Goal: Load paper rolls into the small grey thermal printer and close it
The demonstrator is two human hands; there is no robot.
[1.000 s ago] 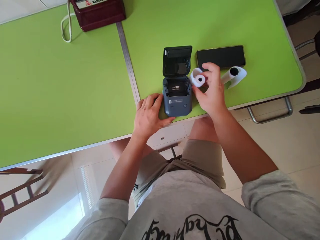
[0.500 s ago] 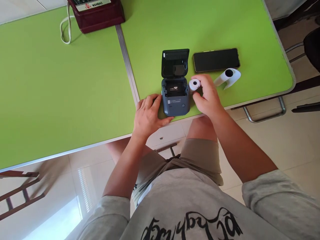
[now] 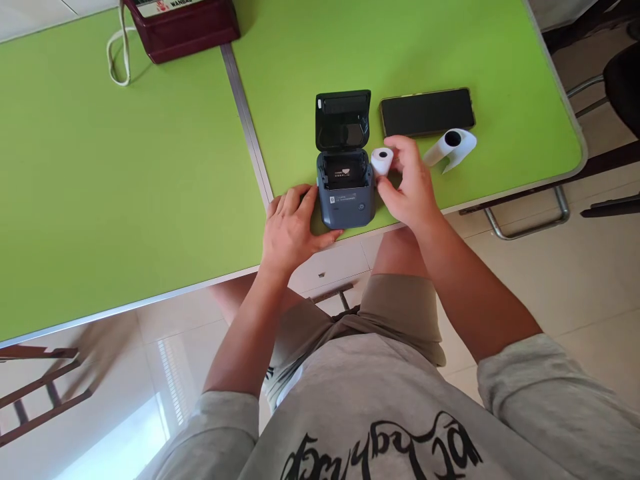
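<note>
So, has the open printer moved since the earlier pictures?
No: judged against the metal strip, the printer keeps its place, with no visible shift; only the whole view has drifted slightly.

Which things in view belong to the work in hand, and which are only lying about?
Work in hand, it seems:
open printer, beside the left hand
small paper roll, held by the right hand

Probably lying about:
phone
dark red box
loose white roll, though possibly related

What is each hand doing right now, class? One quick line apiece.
Left hand: open, fingers and thumb spread around a corner of the printer.
Right hand: closed, holding the small white roll beside the printer.
</note>
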